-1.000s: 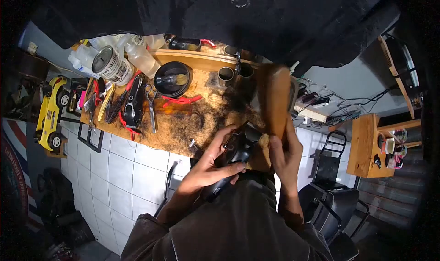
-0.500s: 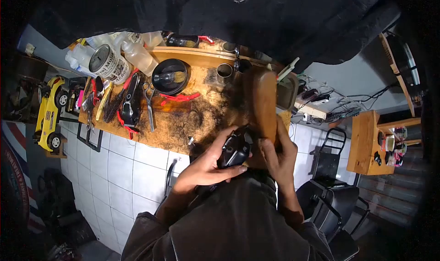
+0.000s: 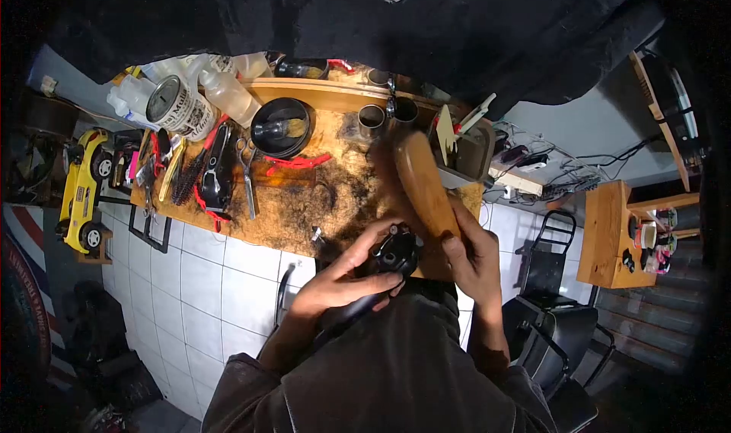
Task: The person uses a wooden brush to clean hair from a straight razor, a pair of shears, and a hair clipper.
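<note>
Black hair clippers (image 3: 397, 253) lie in my left hand (image 3: 346, 281), whose fingers and thumb wrap around the body; part of it is hidden by the thumb. My right hand (image 3: 477, 259) grips the lower end of a wooden-backed brush (image 3: 426, 180). The brush points up and leftward, its bristle side facing the clippers. Both hands are in front of my torso, at the near edge of a wooden counter (image 3: 297, 227) strewn with dark hair clippings (image 3: 335, 193).
On the counter's left are scissors (image 3: 247, 176), a second black clipper (image 3: 219, 170), a round brush (image 3: 186, 178) and a white can (image 3: 181, 109). A black bowl (image 3: 266, 145) holds a shaving brush (image 3: 283, 127). Metal cups (image 3: 371, 119) stand behind; a black chair (image 3: 560, 330) is at right.
The brush has swung from nearly upright to a leftward tilt, its top end moving left and down. The clippers have turned a little in my left hand.
</note>
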{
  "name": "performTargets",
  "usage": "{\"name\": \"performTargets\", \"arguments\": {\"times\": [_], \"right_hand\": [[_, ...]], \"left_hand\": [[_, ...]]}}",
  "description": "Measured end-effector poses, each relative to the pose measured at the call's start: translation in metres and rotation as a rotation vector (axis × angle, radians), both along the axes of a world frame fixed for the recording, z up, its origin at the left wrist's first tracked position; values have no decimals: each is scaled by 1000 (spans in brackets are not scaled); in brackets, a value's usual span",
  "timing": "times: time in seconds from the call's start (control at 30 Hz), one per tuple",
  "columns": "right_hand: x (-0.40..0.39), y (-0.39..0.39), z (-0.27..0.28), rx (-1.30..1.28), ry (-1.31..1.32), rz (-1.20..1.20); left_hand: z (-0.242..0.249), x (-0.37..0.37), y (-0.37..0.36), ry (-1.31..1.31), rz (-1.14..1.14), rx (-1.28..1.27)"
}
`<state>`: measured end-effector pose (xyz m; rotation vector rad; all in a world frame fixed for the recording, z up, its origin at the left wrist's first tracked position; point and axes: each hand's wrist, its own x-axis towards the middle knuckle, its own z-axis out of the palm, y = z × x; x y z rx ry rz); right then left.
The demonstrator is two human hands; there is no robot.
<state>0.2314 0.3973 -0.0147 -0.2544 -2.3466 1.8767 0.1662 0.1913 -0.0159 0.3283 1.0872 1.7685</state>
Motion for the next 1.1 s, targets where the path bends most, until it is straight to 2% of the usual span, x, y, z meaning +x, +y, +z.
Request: {"name": "performTargets", "arguments": {"times": [0.13, 0.2, 0.3, 0.4, 0.5, 0.57, 0.63, 0.73, 0.8, 0.93, 1.0, 1.03, 1.1], "right_hand": [[2, 6, -10, -94, 64, -52], [6, 12, -16, -74, 62, -29], [6, 13, -14, 91, 23, 140], [-1, 4, -13, 42, 96, 109], [-8, -2, 0, 40, 118, 28], [-8, -1, -2, 47, 120, -17], [1, 7, -15, -81, 126, -60], [10, 17, -15, 30, 18, 102], [10, 15, -17, 121, 39, 138], [2, -5, -15, 124, 94, 60], [-7, -11, -4, 107, 145, -102], [-8, -10, -6, -30, 47, -136], [-8, -8, -2, -34, 70, -147]], "left_hand": [[-2, 3, 0, -93, 136, 156], [-2, 2, -10, -414, 162, 164], [-3, -3, -15, -351, 78, 138], [-4, -2, -8, -152, -155, 63], [-2, 3, -1, -179, -120, 78], [-3, 4, 0, -370, 2, 164], [-2, 0, -4, -422, 31, 176], [-7, -4, -15, -502, 74, 187], [-9, -5, -17, -551, 66, 172], [-5, 3, -6, -32, -93, -30], [-4, 5, 4, -42, -91, -62], [-9, 4, 8, 111, -80, -106], [-5, 3, 10, 311, -21, -175]]}}
